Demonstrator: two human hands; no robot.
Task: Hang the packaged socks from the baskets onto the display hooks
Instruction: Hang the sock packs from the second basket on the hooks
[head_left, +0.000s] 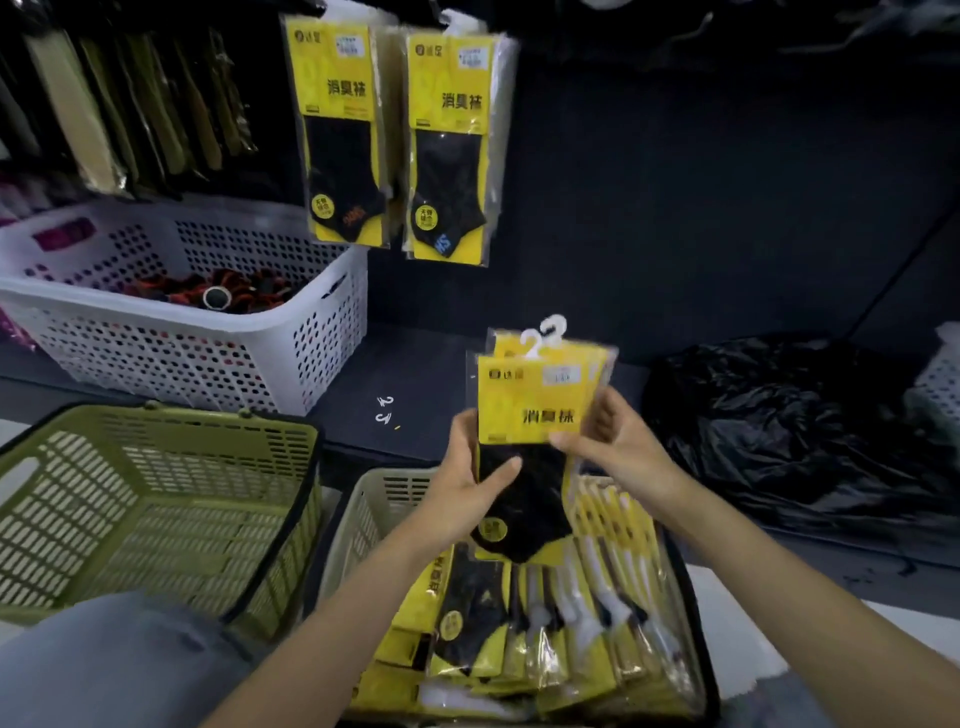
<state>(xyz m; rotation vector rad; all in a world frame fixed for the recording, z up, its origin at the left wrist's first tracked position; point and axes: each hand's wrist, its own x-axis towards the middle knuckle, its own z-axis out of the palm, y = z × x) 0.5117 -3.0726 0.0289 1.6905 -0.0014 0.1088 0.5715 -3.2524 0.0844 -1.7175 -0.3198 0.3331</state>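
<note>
I hold a small stack of yellow-and-black sock packs (535, 410) upright above the beige basket (379, 499); white plastic hangers stick out of the top. My left hand (467, 488) grips the stack's left edge, thumb across the black sock part. My right hand (608, 441) pinches the right edge. The beige basket below holds several more yellow sock packs (545, 639). Two bunches of the same packs, one (340, 140) left of the other (457, 150), hang from hooks on the dark display wall above.
An empty green basket (150, 509) stands at the left. Behind it a white perforated basket (208, 332) holds dark and red items. A black plastic bag (795, 431) lies on the shelf at right. Loose white hangers (385, 409) lie on the dark shelf. Beige packs (104, 104) hang top left.
</note>
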